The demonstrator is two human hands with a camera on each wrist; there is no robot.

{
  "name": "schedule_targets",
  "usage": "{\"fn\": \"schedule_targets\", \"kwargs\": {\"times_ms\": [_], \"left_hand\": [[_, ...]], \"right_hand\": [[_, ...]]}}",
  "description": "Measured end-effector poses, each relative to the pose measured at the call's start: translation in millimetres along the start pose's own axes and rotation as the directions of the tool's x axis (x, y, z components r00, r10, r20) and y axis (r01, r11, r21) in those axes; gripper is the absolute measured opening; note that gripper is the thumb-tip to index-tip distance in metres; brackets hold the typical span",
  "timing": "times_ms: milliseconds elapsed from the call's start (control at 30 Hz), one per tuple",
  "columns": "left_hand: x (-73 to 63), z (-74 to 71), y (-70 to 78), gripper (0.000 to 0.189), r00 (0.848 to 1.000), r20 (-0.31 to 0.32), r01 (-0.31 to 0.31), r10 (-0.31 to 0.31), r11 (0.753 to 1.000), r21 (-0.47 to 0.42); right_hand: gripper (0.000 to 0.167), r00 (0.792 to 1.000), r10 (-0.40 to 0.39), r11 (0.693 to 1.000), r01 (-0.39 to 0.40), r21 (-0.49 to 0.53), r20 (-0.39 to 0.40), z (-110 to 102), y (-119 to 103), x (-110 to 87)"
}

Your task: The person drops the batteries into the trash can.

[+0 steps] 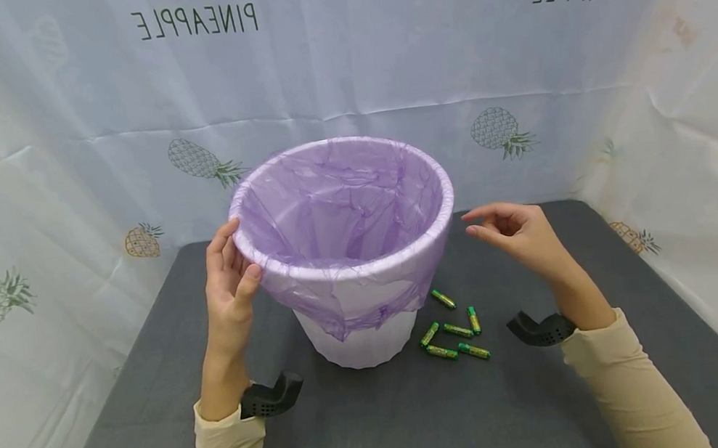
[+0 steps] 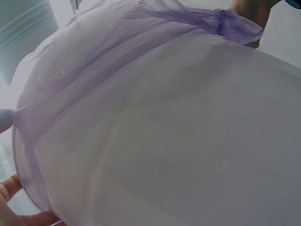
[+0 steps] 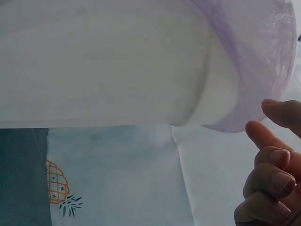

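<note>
A white trash can (image 1: 362, 348) stands in the middle of the table, lined with a purple plastic bag (image 1: 331, 212) whose edge is folded out over the rim. My left hand (image 1: 227, 296) holds the can at the left of its rim, thumb toward the front and fingers farther back. In the left wrist view the fingertips (image 2: 42, 219) lie along the bagged edge. To the right of the can, my right hand (image 1: 521, 236) hovers with nothing in it. Its thumb and index finger point toward the rim with a small gap between their tips; the other fingers curl loosely.
Several green batteries (image 1: 458, 330) lie scattered on the dark table (image 1: 380, 426), close to the right of the can's base. A white curtain (image 1: 341, 58) with pineapple prints hangs behind and on both sides. Each wrist carries a black camera mount (image 1: 272, 396).
</note>
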State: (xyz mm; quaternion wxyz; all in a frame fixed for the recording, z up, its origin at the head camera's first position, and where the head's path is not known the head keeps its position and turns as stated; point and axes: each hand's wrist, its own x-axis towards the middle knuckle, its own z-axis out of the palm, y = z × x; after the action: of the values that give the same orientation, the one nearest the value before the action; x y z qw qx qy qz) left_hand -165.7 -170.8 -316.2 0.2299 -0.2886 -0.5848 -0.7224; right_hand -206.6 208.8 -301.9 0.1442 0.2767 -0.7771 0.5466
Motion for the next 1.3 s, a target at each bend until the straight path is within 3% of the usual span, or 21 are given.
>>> {"fn": "schedule_targets", "kwargs": {"times_ms": [867,1300], "left_hand": [[-1.1,-0.9,-1.3,0.053,1.0,-0.008,0.013,-0.013,1.0,0.0],[-0.4,0.0,0.4,0.054,1.0,0.013,-0.02,0.02,1.0,-0.002]], "right_hand": [[0.036,0.991,0.124,0.992,-0.125,0.014,0.044,1.9,45.7,-38.9],[0.031,0.975,0.195,0.98,-0.197,0.01,0.103,7.4,72.2,-55.7]]}}
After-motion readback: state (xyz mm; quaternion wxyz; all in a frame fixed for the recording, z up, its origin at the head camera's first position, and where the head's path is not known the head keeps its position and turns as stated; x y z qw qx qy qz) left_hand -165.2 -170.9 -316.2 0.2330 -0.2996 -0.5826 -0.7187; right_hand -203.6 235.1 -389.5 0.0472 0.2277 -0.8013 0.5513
